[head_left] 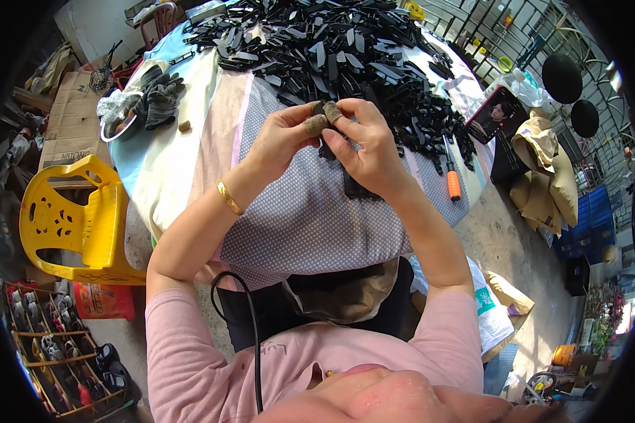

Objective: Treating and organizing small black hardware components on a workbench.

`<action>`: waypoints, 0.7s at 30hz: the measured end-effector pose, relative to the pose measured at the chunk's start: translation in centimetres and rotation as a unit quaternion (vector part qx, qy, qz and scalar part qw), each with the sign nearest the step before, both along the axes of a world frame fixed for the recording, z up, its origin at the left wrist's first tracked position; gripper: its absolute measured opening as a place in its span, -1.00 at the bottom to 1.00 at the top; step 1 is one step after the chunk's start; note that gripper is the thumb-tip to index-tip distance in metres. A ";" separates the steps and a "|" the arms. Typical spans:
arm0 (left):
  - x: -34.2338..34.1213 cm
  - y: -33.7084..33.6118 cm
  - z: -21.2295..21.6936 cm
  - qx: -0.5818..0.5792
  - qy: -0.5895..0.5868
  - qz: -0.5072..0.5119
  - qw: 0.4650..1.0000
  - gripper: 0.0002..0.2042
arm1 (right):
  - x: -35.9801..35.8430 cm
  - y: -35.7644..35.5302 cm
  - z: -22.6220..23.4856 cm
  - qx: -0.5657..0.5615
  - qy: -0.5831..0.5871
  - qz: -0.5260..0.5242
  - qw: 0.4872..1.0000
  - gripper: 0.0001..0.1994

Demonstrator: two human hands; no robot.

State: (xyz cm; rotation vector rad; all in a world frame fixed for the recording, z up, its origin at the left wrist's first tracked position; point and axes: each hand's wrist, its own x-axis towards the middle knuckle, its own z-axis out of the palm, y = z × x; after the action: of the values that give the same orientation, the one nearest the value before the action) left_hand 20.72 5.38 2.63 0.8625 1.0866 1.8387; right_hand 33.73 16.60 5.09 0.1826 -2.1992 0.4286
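Far left, dark grey gloves lie on the tablecloth; mid-table, left hand and right hand meet, both closed to a narrow pinch on a small black piece, mostly hidden, heap of black pieces just beyond. Step in hand looks like close fingertip work on that one piece; next move seems to call for steady, controlled pressure. Right, an orange-handled tool lies apart from both.
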 end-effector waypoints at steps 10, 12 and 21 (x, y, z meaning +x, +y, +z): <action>1.1 1.0 -0.2 -0.160 0.451 0.090 0.873 -0.51 | 6.6 1.1 1.6 -0.123 -0.067 -0.221 0.965 -0.65; 1.2 1.1 0.0 -0.183 0.494 0.089 0.846 -0.52 | 8.6 2.0 0.7 -0.109 -0.181 -0.292 0.933 -0.64; 0.4 1.3 -1.3 -0.193 0.450 0.119 0.864 -0.57 | 8.9 2.2 -2.2 -0.138 -0.231 -0.231 0.935 -0.77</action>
State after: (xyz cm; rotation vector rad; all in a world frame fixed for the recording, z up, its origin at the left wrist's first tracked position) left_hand 21.13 6.65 1.32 1.4284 2.1332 1.2763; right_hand 42.62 18.79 2.88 -0.6385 -2.4993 0.5433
